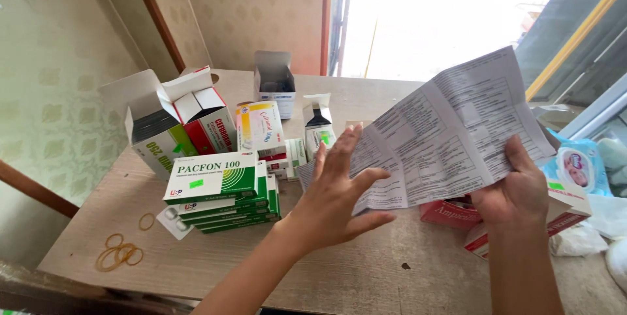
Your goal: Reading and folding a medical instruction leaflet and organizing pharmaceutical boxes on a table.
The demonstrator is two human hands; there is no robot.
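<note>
A large unfolded printed paper leaflet (450,132) is held up over the wooden table (366,269). My right hand (516,194) grips its lower right edge with thumb on top. My left hand (339,194) is spread against the leaflet's lower left part, thumb in front and fingers behind the sheet. A stack of green and white medicine boxes (219,187) lies left of my left hand. Red and white boxes (450,214) sit under the leaflet near my right hand.
Several opened medicine boxes (189,119) stand at the back left. A blister strip (173,220) and loose rubber bands (121,253) lie near the front left. A wet-wipes pack (578,168) and crumpled plastic sit at the right edge by a bright window.
</note>
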